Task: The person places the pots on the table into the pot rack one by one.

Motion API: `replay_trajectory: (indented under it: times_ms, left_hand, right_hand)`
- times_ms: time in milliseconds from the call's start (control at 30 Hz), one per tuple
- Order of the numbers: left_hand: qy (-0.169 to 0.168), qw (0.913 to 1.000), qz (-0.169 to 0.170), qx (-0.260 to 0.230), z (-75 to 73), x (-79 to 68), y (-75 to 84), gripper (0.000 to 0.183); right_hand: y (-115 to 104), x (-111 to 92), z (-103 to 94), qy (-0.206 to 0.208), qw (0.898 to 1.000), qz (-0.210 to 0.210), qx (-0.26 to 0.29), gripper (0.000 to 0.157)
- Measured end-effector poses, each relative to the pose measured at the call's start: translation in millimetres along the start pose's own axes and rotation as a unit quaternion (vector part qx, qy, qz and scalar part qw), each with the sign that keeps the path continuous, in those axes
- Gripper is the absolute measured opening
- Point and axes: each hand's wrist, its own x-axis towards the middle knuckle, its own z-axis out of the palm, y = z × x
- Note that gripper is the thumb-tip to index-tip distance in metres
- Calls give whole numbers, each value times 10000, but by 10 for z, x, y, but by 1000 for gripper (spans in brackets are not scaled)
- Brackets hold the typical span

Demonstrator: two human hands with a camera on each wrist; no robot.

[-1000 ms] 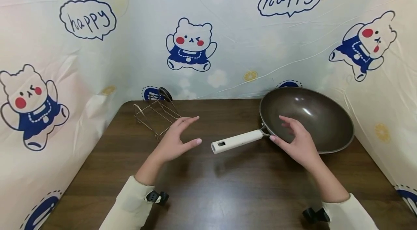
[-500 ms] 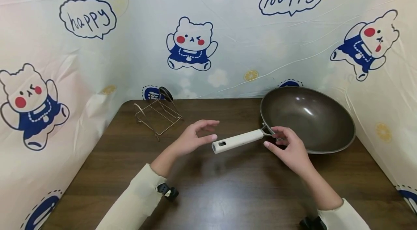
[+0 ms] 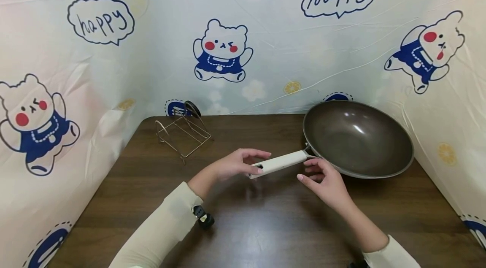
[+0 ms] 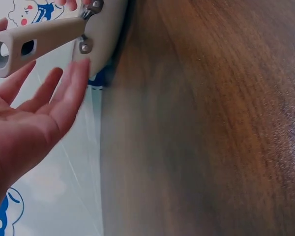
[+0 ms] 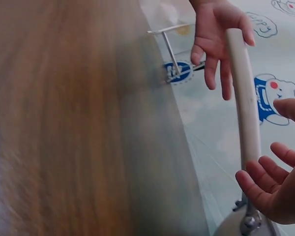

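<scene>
A deep brown wok [image 3: 360, 141] stands at the right of the table, its white handle [image 3: 282, 162] pointing left toward me. My left hand [image 3: 236, 164] is at the handle's free end, thumb on the near side and fingers beyond it. In the left wrist view its fingers [image 4: 71, 93] are extended under the handle, not curled round it. My right hand [image 3: 327, 184] hovers by the handle's wok end, its thumb apart from the fingers. In the right wrist view these fingers [image 5: 263, 184] lie close beside the handle; whether they touch it I cannot tell.
A copper-coloured wire rack [image 3: 198, 147] with a dark round piece at its top stands at the back left of the brown wooden table [image 3: 243, 226]. A printed cloth [image 3: 273, 48] hangs behind the table and along both sides.
My left hand has moved right, from beside the rack to the handle's end. My right hand has shifted left and nearer, from over the wok to the handle's base. The wok has not moved.
</scene>
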Motion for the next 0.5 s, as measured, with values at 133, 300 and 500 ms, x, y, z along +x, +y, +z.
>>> replay_trajectory:
  times_ms: [133, 300, 500]
  left_hand:
    - [-217, 9983, -205, -503, 9, 0, -51, 54]
    - [-389, 9965, -271, -692, 59, -44, -114, 54]
    - [-572, 9876, -490, -1378, 156, -115, -202, 56]
  right_hand:
    - [6, -16, 84, -172, 9968, 591, 518, 38]
    - [12, -4, 220, -257, 9604, 1504, 2331, 49]
    - [14, 16, 343, -312, 8637, 2352, 4447, 53]
